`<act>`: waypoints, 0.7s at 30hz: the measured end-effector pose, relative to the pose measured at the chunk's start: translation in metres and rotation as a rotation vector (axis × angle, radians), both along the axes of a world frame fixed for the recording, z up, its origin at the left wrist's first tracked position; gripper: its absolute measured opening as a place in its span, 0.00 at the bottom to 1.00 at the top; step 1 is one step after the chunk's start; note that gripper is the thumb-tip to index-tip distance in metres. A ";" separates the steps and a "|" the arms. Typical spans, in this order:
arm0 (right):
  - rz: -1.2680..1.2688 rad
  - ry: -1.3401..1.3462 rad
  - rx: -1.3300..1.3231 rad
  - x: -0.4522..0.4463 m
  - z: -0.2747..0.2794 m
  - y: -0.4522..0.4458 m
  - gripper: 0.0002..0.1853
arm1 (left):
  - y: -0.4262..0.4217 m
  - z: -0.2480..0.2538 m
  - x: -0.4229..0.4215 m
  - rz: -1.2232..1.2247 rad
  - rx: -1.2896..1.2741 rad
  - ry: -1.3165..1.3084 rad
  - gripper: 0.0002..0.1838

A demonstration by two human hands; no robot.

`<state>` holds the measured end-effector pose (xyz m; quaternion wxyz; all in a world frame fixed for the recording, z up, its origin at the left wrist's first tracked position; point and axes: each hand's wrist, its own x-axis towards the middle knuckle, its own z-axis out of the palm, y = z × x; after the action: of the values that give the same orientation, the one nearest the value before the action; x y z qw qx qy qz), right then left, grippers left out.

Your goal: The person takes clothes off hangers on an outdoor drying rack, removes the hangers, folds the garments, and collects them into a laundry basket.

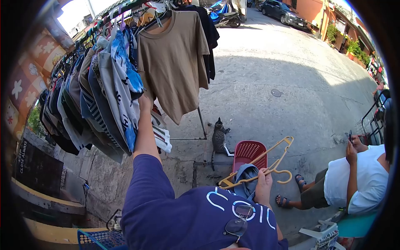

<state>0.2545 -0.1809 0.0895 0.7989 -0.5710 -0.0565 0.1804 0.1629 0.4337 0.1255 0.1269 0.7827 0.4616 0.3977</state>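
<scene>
Right side, nearest. My right grip (263, 183) is closing round the yellow hanger (271, 169) close to its neck, and a grey-blue cloth (246, 173) is hanging bunched on it, lying just left of my fingers. The hanger's long axis is running slantwise, one end low toward my chest, the other up and away to the right. Its hook is pointing right, away from the clothes; its bottom bar is facing outward and toward the rack side. This is the relation to mark: hanger to the right, hung clothes to the left, the hook turned off from them.

Just beyond the hanger, a red basket (250, 150) is sitting on the ground.

Left side, farther out. My left grip (145, 102) is resting at the edge of a blue-and-grey patterned shirt (121, 93); the fingers are hiding among cloth, so I cannot tell whether they are spread or pinching. This hand is much nearer the hung clothes than the right. A tan shirt (173, 58) is hanging just beyond, on the rack (202, 122).

A cat (219, 137) is lying between rack and basket. Farther off, a dark car (285, 14) is standing on the street.
</scene>
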 end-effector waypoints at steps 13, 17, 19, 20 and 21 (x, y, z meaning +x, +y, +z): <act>0.270 0.010 -0.024 -0.002 0.010 0.016 0.02 | -0.268 0.180 0.001 -0.647 0.537 0.344 0.23; 0.342 -0.005 0.036 0.000 0.006 0.012 0.02 | -0.213 0.274 0.016 0.197 1.078 0.087 0.17; 0.326 0.001 0.063 0.001 0.004 0.010 0.02 | -0.173 0.300 0.017 0.214 0.584 0.327 0.20; 0.315 0.004 0.079 0.003 0.003 0.009 0.02 | -0.139 0.302 0.023 0.227 0.497 0.320 0.23; 0.307 0.006 0.086 0.003 0.005 0.009 0.02 | -0.120 0.309 0.024 0.195 0.439 0.319 0.24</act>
<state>0.2577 -0.1719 0.0944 0.7857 -0.5205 -0.1484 0.2996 0.1872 0.3139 0.4349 -0.1586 0.7960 0.4517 0.3704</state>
